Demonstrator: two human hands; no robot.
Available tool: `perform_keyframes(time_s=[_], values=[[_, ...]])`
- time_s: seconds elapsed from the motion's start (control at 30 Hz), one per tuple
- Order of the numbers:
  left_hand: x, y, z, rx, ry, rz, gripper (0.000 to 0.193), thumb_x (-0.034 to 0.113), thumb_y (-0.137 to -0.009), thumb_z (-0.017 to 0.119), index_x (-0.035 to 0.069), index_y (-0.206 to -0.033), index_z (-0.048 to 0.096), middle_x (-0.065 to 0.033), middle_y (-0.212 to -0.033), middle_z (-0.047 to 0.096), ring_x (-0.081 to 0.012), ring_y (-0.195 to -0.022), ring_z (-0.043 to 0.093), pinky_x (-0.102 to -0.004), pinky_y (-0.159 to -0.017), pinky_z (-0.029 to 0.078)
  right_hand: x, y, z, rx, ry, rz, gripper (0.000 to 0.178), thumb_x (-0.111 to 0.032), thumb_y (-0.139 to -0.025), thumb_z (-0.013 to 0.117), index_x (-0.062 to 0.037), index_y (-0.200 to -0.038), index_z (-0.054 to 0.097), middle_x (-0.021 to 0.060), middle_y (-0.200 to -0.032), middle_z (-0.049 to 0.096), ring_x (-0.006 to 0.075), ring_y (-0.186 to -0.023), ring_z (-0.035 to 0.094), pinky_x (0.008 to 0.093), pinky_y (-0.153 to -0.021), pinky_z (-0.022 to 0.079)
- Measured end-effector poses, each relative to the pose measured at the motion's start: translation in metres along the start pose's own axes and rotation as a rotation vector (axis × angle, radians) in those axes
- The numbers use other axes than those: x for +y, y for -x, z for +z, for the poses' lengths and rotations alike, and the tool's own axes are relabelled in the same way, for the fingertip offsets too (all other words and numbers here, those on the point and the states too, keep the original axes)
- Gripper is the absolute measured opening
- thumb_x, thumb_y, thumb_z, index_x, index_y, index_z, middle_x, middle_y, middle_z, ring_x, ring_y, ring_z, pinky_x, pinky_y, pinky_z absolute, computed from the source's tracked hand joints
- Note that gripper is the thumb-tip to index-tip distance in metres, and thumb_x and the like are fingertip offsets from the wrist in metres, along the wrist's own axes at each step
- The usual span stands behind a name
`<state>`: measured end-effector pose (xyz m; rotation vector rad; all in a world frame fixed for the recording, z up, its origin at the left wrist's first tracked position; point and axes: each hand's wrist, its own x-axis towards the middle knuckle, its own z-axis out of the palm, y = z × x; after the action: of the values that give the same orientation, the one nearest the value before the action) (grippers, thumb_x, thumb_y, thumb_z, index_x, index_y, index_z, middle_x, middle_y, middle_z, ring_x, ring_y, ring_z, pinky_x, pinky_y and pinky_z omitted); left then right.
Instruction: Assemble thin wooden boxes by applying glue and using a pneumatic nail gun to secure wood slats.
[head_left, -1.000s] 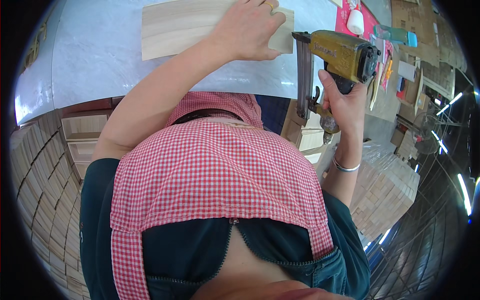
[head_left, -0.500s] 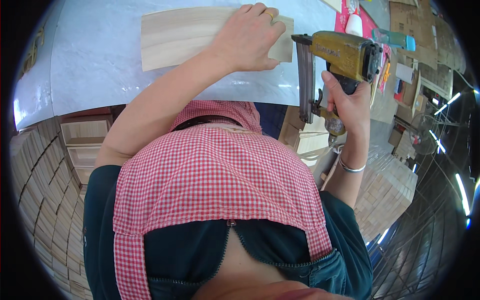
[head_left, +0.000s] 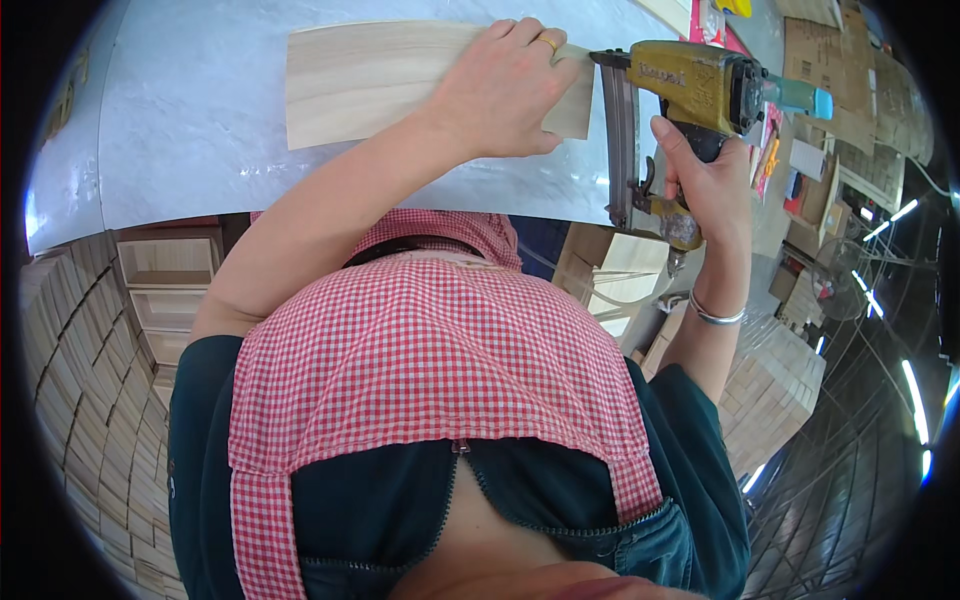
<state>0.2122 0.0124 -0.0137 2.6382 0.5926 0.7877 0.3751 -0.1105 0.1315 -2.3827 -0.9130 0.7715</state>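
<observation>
At twelve o'clock on the surface (head_left: 200, 110), the left hand (head_left: 510, 90) grips the board (head_left: 370, 80) across its width. The right hand (head_left: 712, 178), closed around the nail gun (head_left: 690, 72), has brought its nose (head_left: 612, 60) from mid-end toward the board's two-o'clock corner — seemingly a change of alignment; contact is unclear.

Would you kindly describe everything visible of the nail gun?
The nail gun has a scuffed yellow, apparently metal body, black grip and long grey magazine. The right hand holds it by the grip, its nose at the left, near the right end of the pale board; whether they touch is unclear.
</observation>
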Motion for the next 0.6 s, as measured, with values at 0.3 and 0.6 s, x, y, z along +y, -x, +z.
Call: perform_keyframes(time_s=[0.3, 0.6], values=[[0.005, 0.006, -0.03, -0.094, 0.017, -0.042, 0.051, 0.032, -0.066, 0.088, 0.008, -0.102, 0.06, -0.0139, -0.141, 0.052, -0.0317, -0.129, 0.049, -0.0429, -0.109, 0.039, -0.004, -0.004, -0.01, -0.047, 0.108, -0.011, 0.03, -0.027, -0.091, 0.076, -0.0037, -0.074, 0.065, -0.0009, -0.053, 0.054, 0.0089, -0.041, 0.046, 0.022, -0.042, 0.037], [-0.095, 0.079, -0.122, -0.256, 0.106, -0.081, 0.057, 0.033, -0.064, 0.087, 0.003, -0.101, 0.056, -0.0246, -0.131, 0.051, -0.0428, -0.13, 0.044, -0.0518, -0.108, 0.038, 0.007, 0.047, -0.01, 0.021, -0.029, -0.042, 0.023, -0.019, -0.088, 0.079, 0.0015, -0.085, 0.067, 0.0, -0.055, 0.056, 0.008, -0.042, 0.048, 0.0221, -0.04, 0.037]])
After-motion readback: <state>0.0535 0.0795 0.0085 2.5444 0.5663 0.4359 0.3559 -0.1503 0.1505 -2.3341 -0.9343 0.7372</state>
